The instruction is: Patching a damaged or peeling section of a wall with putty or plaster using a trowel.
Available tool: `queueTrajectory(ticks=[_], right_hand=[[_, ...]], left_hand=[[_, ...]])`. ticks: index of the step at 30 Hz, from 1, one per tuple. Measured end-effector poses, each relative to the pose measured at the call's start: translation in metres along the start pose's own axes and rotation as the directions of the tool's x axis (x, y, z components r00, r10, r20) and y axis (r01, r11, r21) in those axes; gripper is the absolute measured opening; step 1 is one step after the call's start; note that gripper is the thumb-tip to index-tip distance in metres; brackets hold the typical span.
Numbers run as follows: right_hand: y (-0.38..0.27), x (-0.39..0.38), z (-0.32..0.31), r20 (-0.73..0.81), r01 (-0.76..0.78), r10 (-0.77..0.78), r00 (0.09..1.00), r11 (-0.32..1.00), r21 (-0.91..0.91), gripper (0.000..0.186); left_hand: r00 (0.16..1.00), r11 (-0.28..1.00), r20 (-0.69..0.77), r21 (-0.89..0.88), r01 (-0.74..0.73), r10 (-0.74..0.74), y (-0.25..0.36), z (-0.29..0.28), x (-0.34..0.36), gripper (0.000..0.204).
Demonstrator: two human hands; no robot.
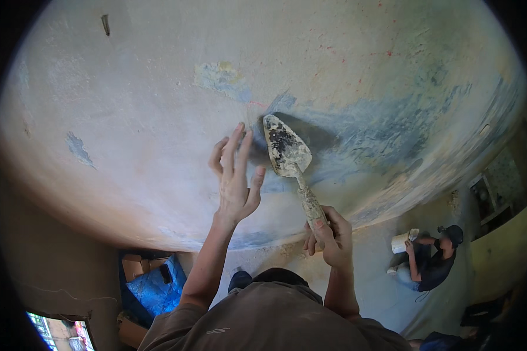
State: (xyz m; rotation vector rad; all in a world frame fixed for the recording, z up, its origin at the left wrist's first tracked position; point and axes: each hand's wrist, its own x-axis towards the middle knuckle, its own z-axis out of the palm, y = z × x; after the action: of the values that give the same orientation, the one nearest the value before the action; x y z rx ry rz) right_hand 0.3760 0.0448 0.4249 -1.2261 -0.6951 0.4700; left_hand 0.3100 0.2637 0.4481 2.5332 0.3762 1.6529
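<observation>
My right hand [337, 237] is closed round the handle of a pointed trowel [285, 147]. The trowel's blade is crusted with pale plaster and dark patches, and its tip points up and slightly left, in front of the wall [146, 105]. Dried material also coats the handle. Left of the blade, my left hand [235, 169] is raised with its fingers spread and nothing in it. Its fingertips are close to the wall; whether they touch it I cannot tell. A rough blue-grey patch [375, 137] covers the wall right of the trowel, and the blade's shadow falls beside it.
At the lower right another person [436, 260] in a dark cap crouches with a white bucket [400, 243]. A blue plastic sheet [156, 289] and cardboard boxes [133, 266] lie at the lower left. Beyond them is a bright opening [61, 330].
</observation>
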Motion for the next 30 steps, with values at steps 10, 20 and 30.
queueTrajectory(ticks=[10, 20, 30], right_hand=[[-0.011, 0.000, 0.001, -0.071, -0.005, -0.014, 0.997, 0.965, -0.263, 0.027], [-0.028, -0.006, 0.011, -0.108, 0.055, -0.138, 0.985, 0.829, -0.557, 0.030], [-0.045, -0.004, 0.010, -0.114, 0.089, -0.196, 0.974, 0.793, -0.603, 0.028]], left_hand=[[0.880, 0.684, 0.130, -0.582, 0.440, -0.456, 0.017, 0.009, -0.008, 0.021], [0.670, 0.110, 0.622, -0.694, 0.711, -0.404, 0.019, 0.015, 0.021, 0.034], [0.676, 0.115, 0.631, -0.693, 0.712, -0.380, 0.024, 0.010, 0.029, 0.035]])
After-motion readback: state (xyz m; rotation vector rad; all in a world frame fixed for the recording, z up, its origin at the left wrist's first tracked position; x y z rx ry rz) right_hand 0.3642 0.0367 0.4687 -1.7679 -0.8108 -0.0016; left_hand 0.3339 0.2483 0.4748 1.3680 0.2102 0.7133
